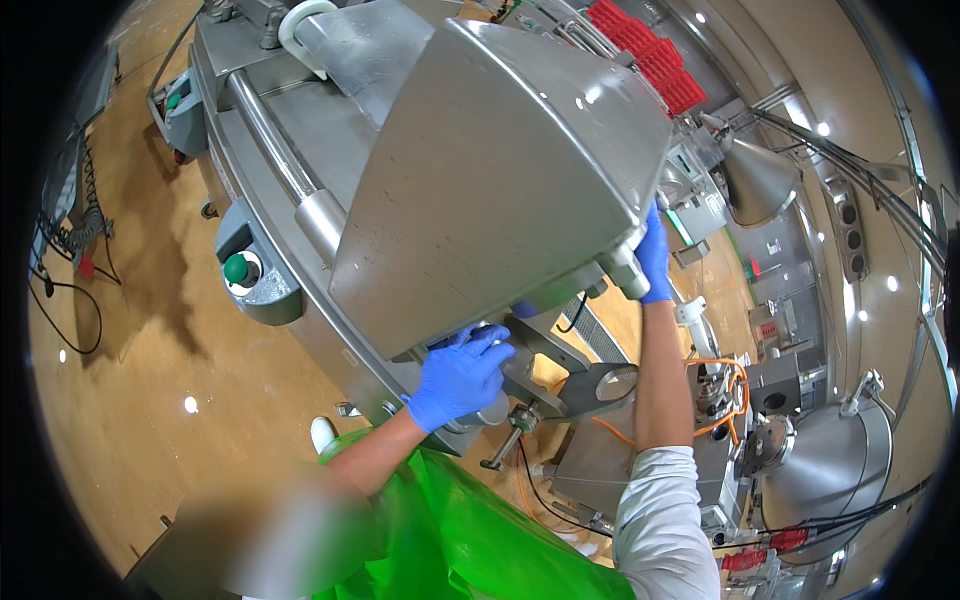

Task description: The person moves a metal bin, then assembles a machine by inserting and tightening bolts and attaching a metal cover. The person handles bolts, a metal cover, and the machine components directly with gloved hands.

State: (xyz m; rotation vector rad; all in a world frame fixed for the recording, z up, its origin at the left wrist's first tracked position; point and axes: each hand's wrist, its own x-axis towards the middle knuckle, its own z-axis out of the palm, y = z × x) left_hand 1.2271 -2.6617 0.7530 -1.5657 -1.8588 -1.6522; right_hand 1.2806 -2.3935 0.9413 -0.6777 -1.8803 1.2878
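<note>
A large brushed-steel machine cover (510, 170) with rounded edges fills the middle of the view, tilted above the machine's body. My right hand (655, 260), in a blue glove, grips its right-hand edge beside a block-shaped hinge fitting (625, 272). Part of those fingers is hidden behind the steel. Under the cover's lower edge, my left hand (462, 378), also gloved in blue, is closed with its fingers curled. What they hold is hidden. Just right of it are a steel bracket (545, 345) and a clamp screw with a T-shaped handle (515, 435).
At left, the machine body carries a grey control box with a green button (237, 268) and a steel rod (270, 140). Red crates (650, 55) are stacked at the back. Conical steel hoppers (830, 480) and orange hoses (740, 385) stand at right. My green apron (460, 530) touches the near side.
</note>
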